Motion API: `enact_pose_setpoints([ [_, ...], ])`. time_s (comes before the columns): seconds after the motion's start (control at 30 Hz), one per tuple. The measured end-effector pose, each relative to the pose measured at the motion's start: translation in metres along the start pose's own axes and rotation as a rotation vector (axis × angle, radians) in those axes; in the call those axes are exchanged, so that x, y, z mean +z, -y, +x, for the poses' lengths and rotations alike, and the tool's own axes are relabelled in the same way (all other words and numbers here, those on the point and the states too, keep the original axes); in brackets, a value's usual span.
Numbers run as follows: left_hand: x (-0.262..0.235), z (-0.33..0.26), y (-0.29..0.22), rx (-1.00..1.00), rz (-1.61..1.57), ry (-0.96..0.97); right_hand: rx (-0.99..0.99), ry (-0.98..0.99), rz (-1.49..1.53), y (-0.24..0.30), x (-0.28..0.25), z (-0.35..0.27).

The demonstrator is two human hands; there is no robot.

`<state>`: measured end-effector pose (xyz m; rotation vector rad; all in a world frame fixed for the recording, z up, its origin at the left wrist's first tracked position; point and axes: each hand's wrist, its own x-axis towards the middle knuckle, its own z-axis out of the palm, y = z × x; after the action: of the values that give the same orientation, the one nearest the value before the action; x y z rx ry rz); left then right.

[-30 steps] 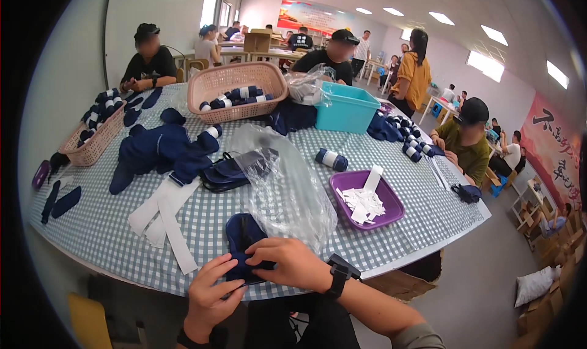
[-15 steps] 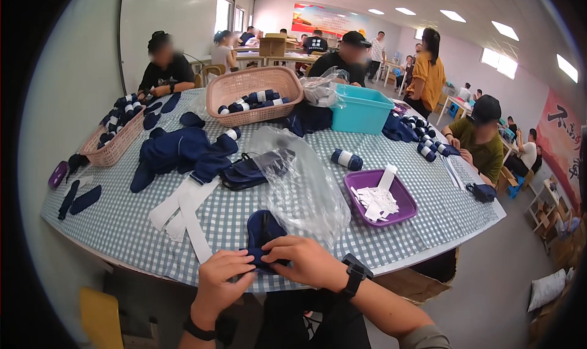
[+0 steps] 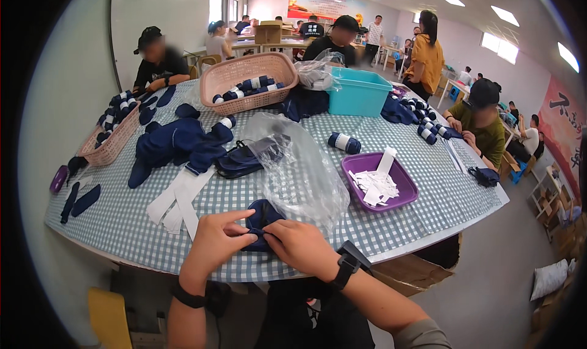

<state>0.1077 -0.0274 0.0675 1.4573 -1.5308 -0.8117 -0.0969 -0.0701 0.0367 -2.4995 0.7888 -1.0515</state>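
Observation:
At the near table edge lies a navy fabric piece (image 3: pixel 273 212) with a rounded, sole-like outline and a darker strip on it. My left hand (image 3: pixel 217 237) pinches its near part between thumb and fingers, the index finger stretched above. Against the same fold press the closed fingers of my right hand (image 3: pixel 301 245), partly hiding the cloth. Just beyond are a clear plastic bag (image 3: pixel 306 187) and navy pouches with cords (image 3: pixel 241 159). White paper strips (image 3: pixel 183 196) lie to the left. On the right, a purple tray (image 3: pixel 403 187) holds small white paper pieces.
A navy roll with a white band (image 3: pixel 344 143) lies mid-table. Farther back stand a pink basket (image 3: pixel 214 74) of similar rolls and a turquoise bin (image 3: pixel 361 95). Another pink basket (image 3: pixel 119 141) is at the left. Navy cloth (image 3: pixel 171 141) lies heaped there. Co-workers sit around the table.
The near part of the navy piece, formerly folded flat between both hands, is now pinched up more tightly. My left hand has turned with its index finger raised. The view has shifted slightly.

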Motion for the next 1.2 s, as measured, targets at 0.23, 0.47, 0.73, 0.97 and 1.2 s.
enact_pose_setpoints([
  [0.23,0.005,0.025,0.020,0.081,-0.002,0.031,0.018,-0.084,-0.158,-0.010,0.013,0.013],
  [0.47,0.011,0.002,0.022,0.647,0.524,-0.095,0.091,-0.093,-0.175,-0.022,0.023,0.014],
  [0.73,0.010,0.011,0.011,0.433,0.590,0.023,0.191,-0.134,-0.135,-0.039,0.022,0.020],
  [0.97,0.008,0.031,0.025,0.310,0.455,0.043,-0.064,-0.043,-0.238,0.000,0.024,0.010],
  [1.2,0.014,0.036,0.022,0.295,0.274,0.129,0.012,0.173,-0.552,0.001,0.037,0.046],
])
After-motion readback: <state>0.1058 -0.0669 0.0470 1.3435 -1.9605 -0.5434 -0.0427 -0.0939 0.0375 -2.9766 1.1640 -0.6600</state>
